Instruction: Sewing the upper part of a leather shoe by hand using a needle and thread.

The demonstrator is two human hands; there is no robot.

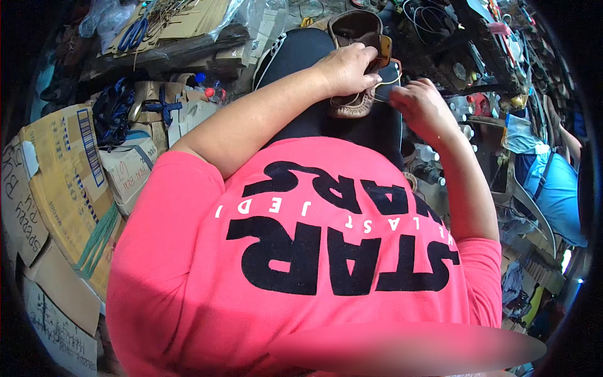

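Observation:
On my lap, over my dark trousers (300, 56), rests a brown leather shoe (350, 112), with its open top facing away from me and its gathered, stitched toe nearest my body. My left hand (350, 70) reaches across it, fingers closed on its side and upper edge; part of the shoe is hidden under them. A thin pale cord (391, 82) loops out from the shoe's right side. To the right, apart from the shoe, my right hand (427, 108) is closed in a pinch at the cord's end. Whether a small tool is in that pinch cannot be made out.
Cardboard boxes (66, 176) crowd the left side. Blue-handled scissors (134, 32) lie on cardboard at the upper left, and a clear bottle (215, 94) stands below. Plastic bottles (427, 152) sit right of my lap. Another person in blue (559, 195) is at the far right.

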